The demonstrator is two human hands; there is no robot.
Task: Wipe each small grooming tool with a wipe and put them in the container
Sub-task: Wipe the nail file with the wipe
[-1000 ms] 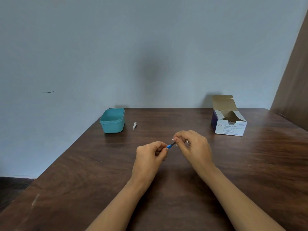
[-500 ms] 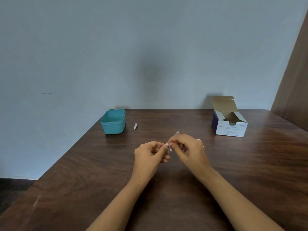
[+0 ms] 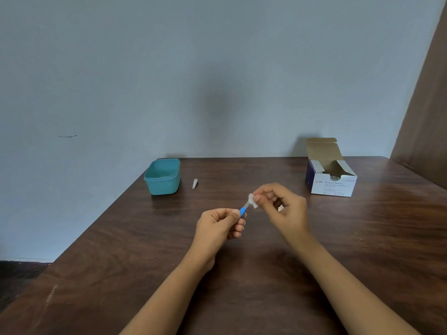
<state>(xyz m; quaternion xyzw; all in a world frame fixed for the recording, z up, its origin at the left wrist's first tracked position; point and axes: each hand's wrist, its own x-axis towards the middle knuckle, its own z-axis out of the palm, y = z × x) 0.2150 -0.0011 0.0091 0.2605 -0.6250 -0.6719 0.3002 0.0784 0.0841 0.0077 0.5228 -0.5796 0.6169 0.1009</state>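
My left hand (image 3: pixel 221 226) pinches the blue handle of a small grooming tool (image 3: pixel 243 210) above the middle of the wooden table (image 3: pixel 121 250). Its thin metal end points up and right into a white wipe (image 3: pixel 252 200), which my right hand (image 3: pixel 281 209) pinches around the tip. A teal container (image 3: pixel 162 176) stands at the table's far left. A silver nail clipper (image 3: pixel 195 184) lies just to its right.
An open white and blue box of alcohol swabs (image 3: pixel 331 182) stands at the far right of the table. A grey wall closes the back, and a brown panel (image 3: pixel 425 117) rises at the right. The table's left edge drops to a dark floor.
My right hand has slid the wipe up along the tool from near my left fingers to its tip. The blue handle shows again. My left hand has barely moved.
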